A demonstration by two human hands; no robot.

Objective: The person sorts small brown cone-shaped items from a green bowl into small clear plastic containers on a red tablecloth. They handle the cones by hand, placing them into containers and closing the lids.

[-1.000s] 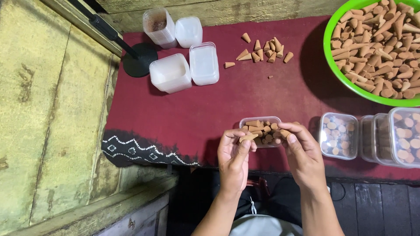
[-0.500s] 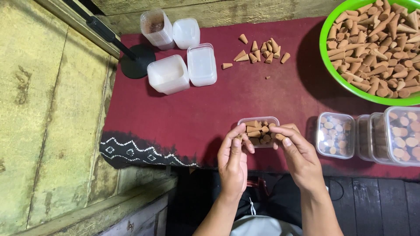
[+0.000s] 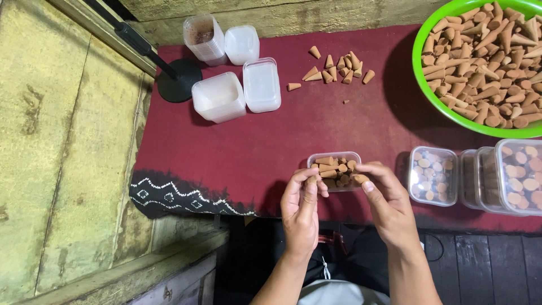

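Small clear box (image 3: 334,169), centre-low in frame, is heaped w/ brown cones. Left hand (image 3: 300,212) is curled, pinching one cone at the box's near-left edge; right hand (image 3: 389,206) half-closed, thumb and fingers on a cone at its right rim. Risk: heap spills, box slides on red cloth (image 3: 237,147). Count: approx 10 loose cones (image 3: 339,63) upper centre, 1 green bowl (image 3: 420,68) upper right, 3 filled lidded boxes (image 3: 432,175) right, 4 empty tubs (image 3: 219,97) upper left.

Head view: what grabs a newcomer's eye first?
The bright green bowl at top right, heaped with brown cones. Next, the two hands at bottom centre: the left hand and right hand meet at a small clear box of cones on the dark red cloth. Closed filled boxes sit to the right, empty white tubs at top left.
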